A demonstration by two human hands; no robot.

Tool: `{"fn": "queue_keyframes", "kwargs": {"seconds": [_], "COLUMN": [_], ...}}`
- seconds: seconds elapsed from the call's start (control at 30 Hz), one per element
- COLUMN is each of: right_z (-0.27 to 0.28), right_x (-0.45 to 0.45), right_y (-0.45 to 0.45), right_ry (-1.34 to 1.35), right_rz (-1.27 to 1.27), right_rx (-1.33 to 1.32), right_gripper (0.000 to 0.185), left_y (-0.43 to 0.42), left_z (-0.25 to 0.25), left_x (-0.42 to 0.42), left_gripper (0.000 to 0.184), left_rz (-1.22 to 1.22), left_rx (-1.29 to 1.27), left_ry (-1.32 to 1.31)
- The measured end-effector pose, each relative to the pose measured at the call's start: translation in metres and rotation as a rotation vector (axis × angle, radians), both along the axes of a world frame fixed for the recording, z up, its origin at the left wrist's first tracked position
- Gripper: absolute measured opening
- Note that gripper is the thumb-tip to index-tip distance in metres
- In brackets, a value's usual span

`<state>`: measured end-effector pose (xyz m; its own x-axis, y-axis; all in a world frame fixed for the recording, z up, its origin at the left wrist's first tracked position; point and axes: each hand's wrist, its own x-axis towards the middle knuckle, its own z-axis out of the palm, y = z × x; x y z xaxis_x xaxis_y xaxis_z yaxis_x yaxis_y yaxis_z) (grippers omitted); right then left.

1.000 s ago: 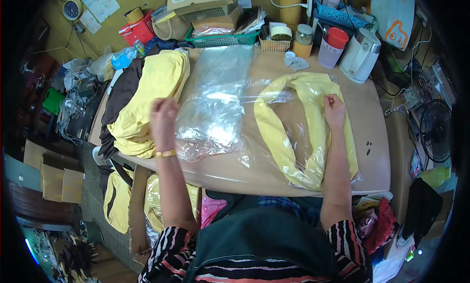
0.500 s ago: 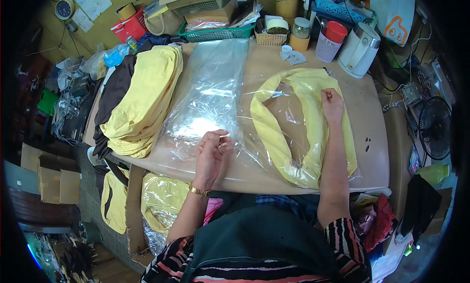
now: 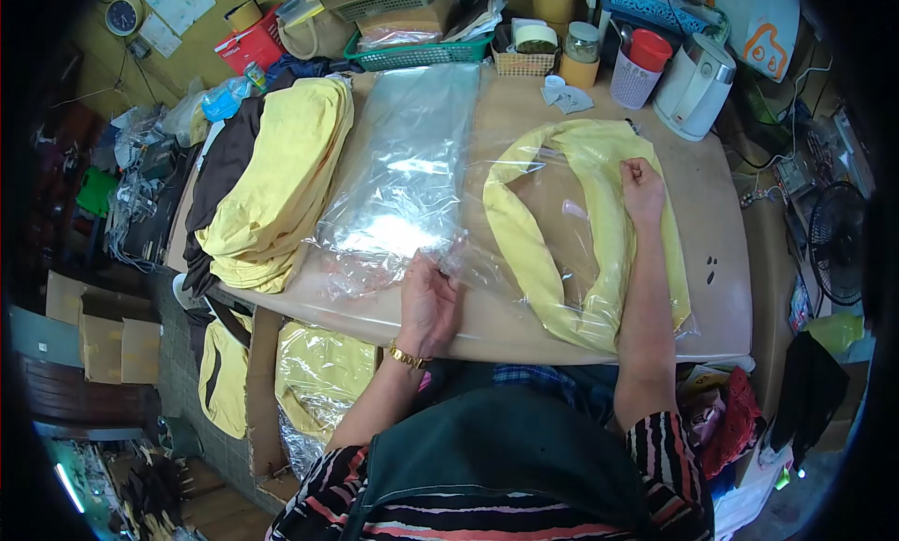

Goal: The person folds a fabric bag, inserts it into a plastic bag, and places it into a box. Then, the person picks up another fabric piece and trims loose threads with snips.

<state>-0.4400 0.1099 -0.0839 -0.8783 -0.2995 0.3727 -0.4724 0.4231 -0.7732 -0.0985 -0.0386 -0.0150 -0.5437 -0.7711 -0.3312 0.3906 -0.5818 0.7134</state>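
A yellow garment (image 3: 515, 213), folded into a long loop, lies on the table inside a clear plastic bag (image 3: 482, 284). The loose end of that bag stretches left across the table. My left hand (image 3: 431, 302), with a gold watch at its wrist, has its fingers pinched together on the loose plastic. My right hand (image 3: 643, 190) rests on the upper right of the yellow garment, its fingers curled closed; what they grip is hidden. Beside my left hand lies a stack of flat clear plastic bags (image 3: 412, 157), shiny and creased near the front.
A pile of folded yellow and dark brown garments (image 3: 276, 181) lies at the left. Along the back stand a green basket (image 3: 421, 59), a jar (image 3: 582, 43), a purple cup (image 3: 634, 80) and a white kettle (image 3: 694, 87). Below the table edge, a cardboard box (image 3: 264, 391) holds bagged yellow garments.
My left hand has moved right and slightly down, and its fingers have closed on the plastic. My right hand stays on the garment, nearly still. The view has shifted slightly.
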Motion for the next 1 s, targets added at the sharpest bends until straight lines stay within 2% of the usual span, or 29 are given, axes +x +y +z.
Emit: {"fn": "queue_keyframes", "kwargs": {"seconds": [0.07, 0.2, 0.27, 0.37, 0.4, 0.47, 0.5, 0.57, 0.6, 0.67, 0.7, 0.73, 0.8, 0.83, 0.87, 0.9, 0.93, 0.97, 1.0], "right_z": [-0.003, -0.001, 0.001, 0.006, 0.007, 0.002, 0.004, 0.008, 0.012, 0.001, -0.001, 0.011, 0.035, 0.044, 0.053, 0.058, 0.045, 0.021, 0.029], "right_x": [-0.002, -0.002, 0.001, 0.004, 0.004, 0.001, 0.002, 0.007, 0.009, 0.002, -0.004, -0.008, -0.018, -0.02, -0.02, -0.019, -0.016, -0.016, -0.006], "right_y": [0.0, 0.001, 0.001, -0.001, 0.0, -0.002, -0.003, -0.006, -0.007, -0.015, -0.019, -0.018, -0.01, -0.007, -0.007, -0.007, -0.007, -0.01, -0.015], "right_ry": [0.006, -0.002, 0.009, 0.019, 0.016, 0.006, 0.0, -0.001, -0.002, 0.067, 0.13, 0.135, -0.158, -0.154, -0.056, 0.036, 0.034, 0.196, 0.188], "right_rz": [0.006, 0.006, 0.001, -0.001, 0.003, 0.01, 0.024, -0.002, -0.025, -0.058, -0.088, -0.098, 0.312, 0.288, 0.136, -0.011, -0.025, -0.054, -0.018], "right_rx": [0.001, 0.006, 0.028, 0.08, 0.114, 0.153, 0.19, 0.25, 0.306, 0.389, 0.471, 0.468, 0.67, 0.662, 0.653, 0.648, 0.654, 0.731, 0.846], "right_gripper": [0.018, 0.017, 0.017, 0.017, 0.017, 0.016, 0.016, 0.016, 0.017, 0.019, 0.022, 0.022, 0.03, 0.03, 0.032, 0.034, 0.034, 0.039, 0.042], "left_y": [-0.01, -0.015, -0.01, -0.025, -0.03, -0.04, -0.042, -0.047, -0.051, -0.062, -0.066, -0.068, -0.073, -0.074, -0.055, -0.049, -0.042, -0.018, -0.005], "left_z": [-0.04, -0.035, 0.008, -0.004, -0.004, -0.003, -0.003, -0.005, -0.008, -0.011, -0.004, 0.01, 0.037, 0.054, 0.083, 0.088, 0.093, 0.106, 0.113], "left_x": [0.017, 0.031, 0.038, 0.059, 0.066, 0.079, 0.082, 0.087, 0.091, 0.096, 0.099, 0.101, 0.103, 0.101, 0.086, 0.071, 0.054, 0.027, -0.001], "left_gripper": [0.006, 0.009, 0.008, 0.011, 0.011, 0.012, 0.012, 0.017, 0.017, 0.023, 0.023, 0.026, 0.031, 0.033, 0.034, 0.034, 0.034, 0.033, 0.032], "left_rz": [-0.239, -0.315, -0.516, -0.658, -0.664, -0.37, -0.374, -0.18, -0.182, 0.042, 0.038, 0.157, 0.409, 0.549, 0.508, 0.321, 0.129, -0.012, -0.229], "left_rx": [0.119, -0.077, -0.18, -0.291, -0.289, 0.016, 0.018, -0.071, -0.069, -0.305, -0.307, -0.571, -1.024, -1.211, -1.139, -1.221, -1.293, -1.429, -1.624], "left_ry": [0.254, 0.222, -0.167, -0.218, -0.217, 0.016, 0.018, -0.012, -0.008, -0.11, -0.103, -0.265, -0.487, -0.543, -0.444, -0.351, -0.261, -0.347, -0.246]}}
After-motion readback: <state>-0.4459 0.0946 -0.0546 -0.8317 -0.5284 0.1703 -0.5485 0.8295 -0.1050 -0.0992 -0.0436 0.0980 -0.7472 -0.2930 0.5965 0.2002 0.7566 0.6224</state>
